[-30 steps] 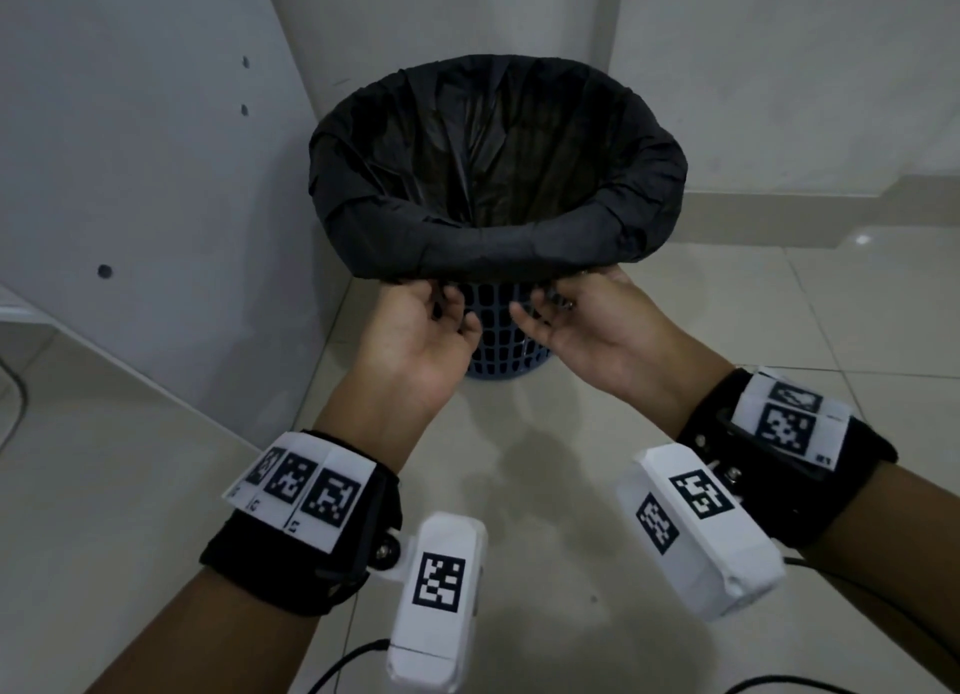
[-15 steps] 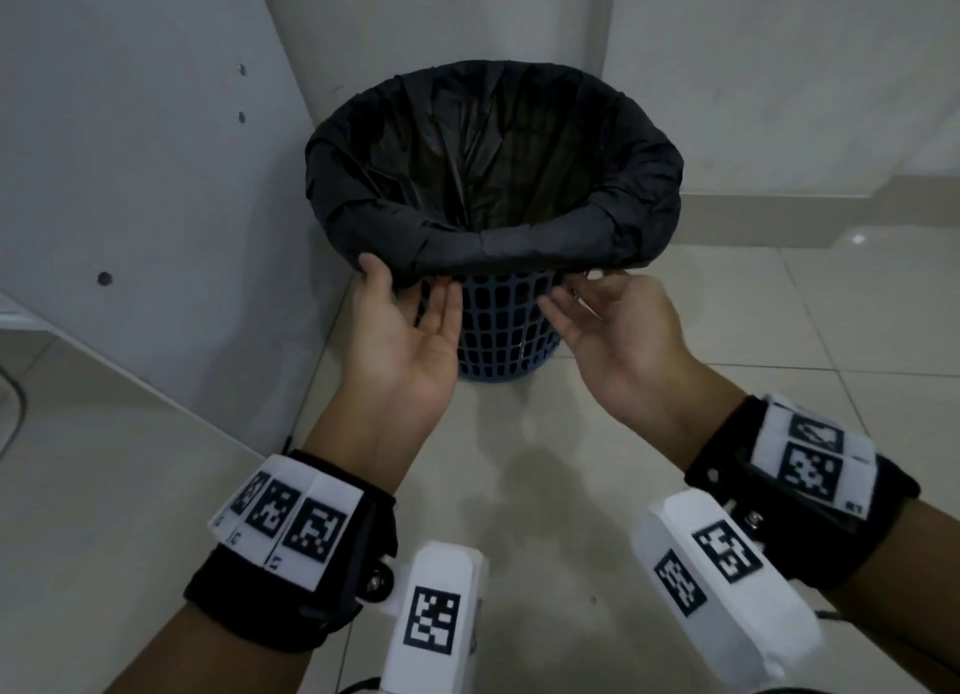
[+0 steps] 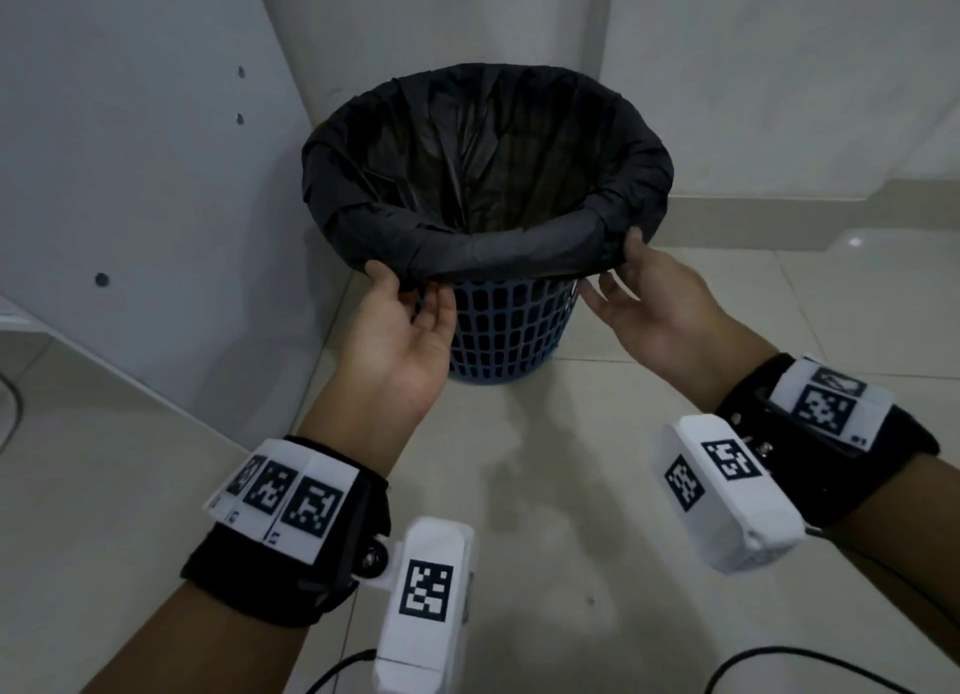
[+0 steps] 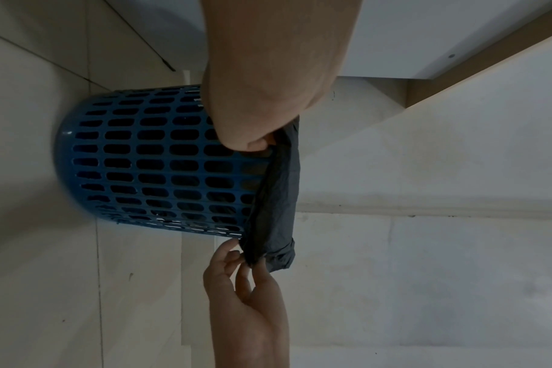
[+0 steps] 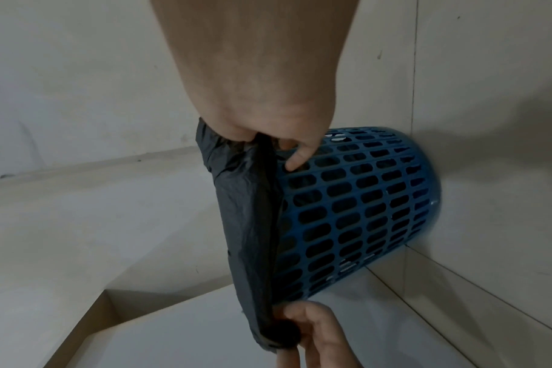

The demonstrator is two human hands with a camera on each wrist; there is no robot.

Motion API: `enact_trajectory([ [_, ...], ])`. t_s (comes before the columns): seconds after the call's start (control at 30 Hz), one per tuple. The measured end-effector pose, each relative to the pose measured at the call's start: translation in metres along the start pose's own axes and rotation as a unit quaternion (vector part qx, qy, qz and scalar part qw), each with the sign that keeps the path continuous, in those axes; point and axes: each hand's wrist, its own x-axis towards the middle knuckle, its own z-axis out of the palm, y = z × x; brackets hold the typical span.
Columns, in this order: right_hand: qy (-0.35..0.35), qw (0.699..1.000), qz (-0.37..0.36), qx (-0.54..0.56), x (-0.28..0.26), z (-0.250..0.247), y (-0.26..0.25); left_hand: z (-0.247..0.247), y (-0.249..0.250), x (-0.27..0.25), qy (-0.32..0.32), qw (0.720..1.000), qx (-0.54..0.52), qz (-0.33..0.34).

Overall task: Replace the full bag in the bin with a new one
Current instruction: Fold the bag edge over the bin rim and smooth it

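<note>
A glossy, pale tiled floor (image 3: 545,511) meets plain white walls in a corner, where one round blue plastic bin (image 3: 511,330) with a slotted lattice wall stands. One crinkled black plastic bag (image 3: 483,184) lines it, its edge folded down over the rim. The left hand (image 3: 402,330) and the right hand (image 3: 649,304) each pinch that folded edge at the near side.
</note>
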Motion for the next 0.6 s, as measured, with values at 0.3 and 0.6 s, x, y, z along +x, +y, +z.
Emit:
enact_trajectory([
  [0.3,-0.056,0.997,0.017,0.059,0.009,0.003,-0.014,0.002,0.001,0.006,0.012,1.000,-0.001,0.001],
  [0.6,-0.062,0.995,0.037,0.063,0.010,0.005,-0.016,0.008,0.005,0.013,0.023,0.995,0.092,-0.023],
])
